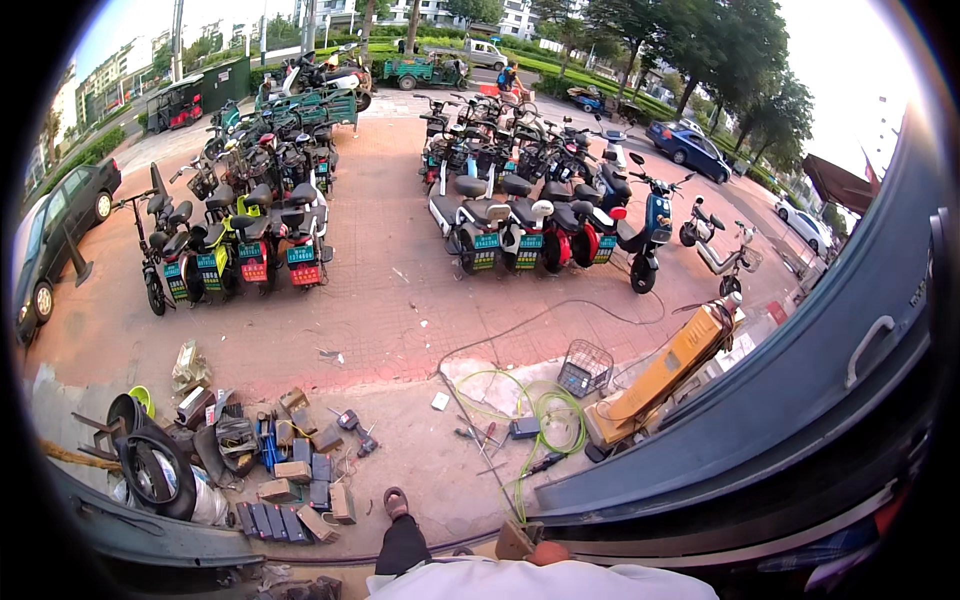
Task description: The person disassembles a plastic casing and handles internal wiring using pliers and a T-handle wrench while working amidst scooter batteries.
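At the lower edge, my right hand [549, 553] shows as a small rounded shape in front of my white shirt. Its fingers look curled against a brown box-shaped block [515, 541], much of which is cut off by my body. My left hand is outside the picture. One sandalled foot [396, 501] of mine is forward on the concrete. Left of it lie several dark blocks like batteries [272, 521], some with brown sides like the brown boxes [342, 503] beside them. A cordless drill [357, 432] rests just beyond.
A tyre [165, 478] and scrap parts lie at the left. On the right are a coiled green hose [560, 425], hand tools [488, 434], a wire basket [585, 369] and a leaning yellow machine [655, 375] beside the blue-grey door [720, 445]. Parked scooters [505, 225] line the paving beyond.
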Motion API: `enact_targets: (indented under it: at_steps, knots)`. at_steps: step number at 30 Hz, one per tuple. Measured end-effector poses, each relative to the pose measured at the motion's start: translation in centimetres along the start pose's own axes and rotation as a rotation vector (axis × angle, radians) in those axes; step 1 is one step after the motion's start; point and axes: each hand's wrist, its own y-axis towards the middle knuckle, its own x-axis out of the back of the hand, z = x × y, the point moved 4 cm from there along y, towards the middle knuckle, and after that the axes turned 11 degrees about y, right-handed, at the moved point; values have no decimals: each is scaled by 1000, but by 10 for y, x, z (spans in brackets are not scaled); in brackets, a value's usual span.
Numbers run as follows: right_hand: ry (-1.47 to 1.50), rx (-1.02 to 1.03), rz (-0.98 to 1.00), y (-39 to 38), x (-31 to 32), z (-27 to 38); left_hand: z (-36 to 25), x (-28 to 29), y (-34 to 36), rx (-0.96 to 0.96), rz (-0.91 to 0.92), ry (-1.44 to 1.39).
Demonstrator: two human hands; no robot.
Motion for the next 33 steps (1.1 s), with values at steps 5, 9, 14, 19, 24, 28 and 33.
enact_targets:
  at_steps: [5,9,14,19,24,28,33]
  knots:
    - [85,-57,-112,55,102,123,-52,51,94,-9,-93,-36]
    - [72,-72,-178,148,133,175,-139,111,183,-107,-188,-42]
    - [-37,25,-129,238,218,278,-315,251,266,-271,-414,-293]
    - [-223,88,-86,323,327,381,-434,311,333,-425,-546,-427]
    - [-426,219,-19,451,412,512,-406,216,443,64,-280,-549]
    - [-609,265,-4,519,496,603,-396,114,438,574,114,-803]
    - [-793,382,-113,569,583,787,-483,161,388,495,14,-956]
